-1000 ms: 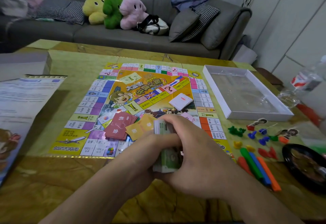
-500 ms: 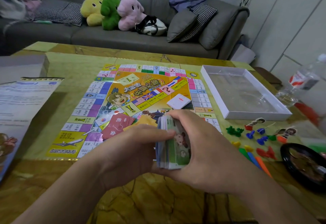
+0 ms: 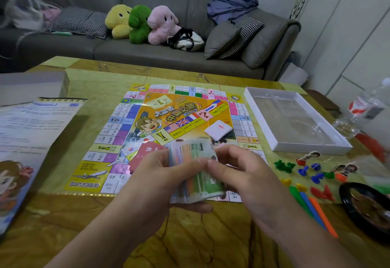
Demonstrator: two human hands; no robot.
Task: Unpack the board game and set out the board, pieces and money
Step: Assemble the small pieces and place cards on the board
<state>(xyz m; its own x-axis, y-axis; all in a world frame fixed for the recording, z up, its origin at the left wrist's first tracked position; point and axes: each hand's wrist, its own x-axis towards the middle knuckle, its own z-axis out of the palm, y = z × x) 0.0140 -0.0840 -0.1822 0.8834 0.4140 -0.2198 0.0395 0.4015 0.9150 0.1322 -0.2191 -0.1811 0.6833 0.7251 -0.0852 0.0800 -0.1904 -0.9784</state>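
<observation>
The colourful game board (image 3: 147,120) lies flat in the middle of the table. I hold a thick stack of play money (image 3: 194,170) above its near edge. My left hand (image 3: 156,179) cups the stack from below and the side, and my right hand (image 3: 238,170) pinches its top notes. A white card deck (image 3: 218,129) rests on the board, and red cards (image 3: 145,151) lie partly hidden behind my left hand. Small coloured playing pieces (image 3: 304,170) and coloured sticks (image 3: 310,206) are spread on the table to the right.
An empty white box tray (image 3: 272,132) stands right of the board. The box lid (image 3: 27,132) lies at the left. A black dish (image 3: 367,208) and a plastic bottle (image 3: 367,107) sit at the right edge. A grey sofa (image 3: 147,52) with plush toys is behind.
The money stack has tipped from upright on its edge to nearly flat in my hands. My right hand has shifted from wrapping the stack to pinching its top notes.
</observation>
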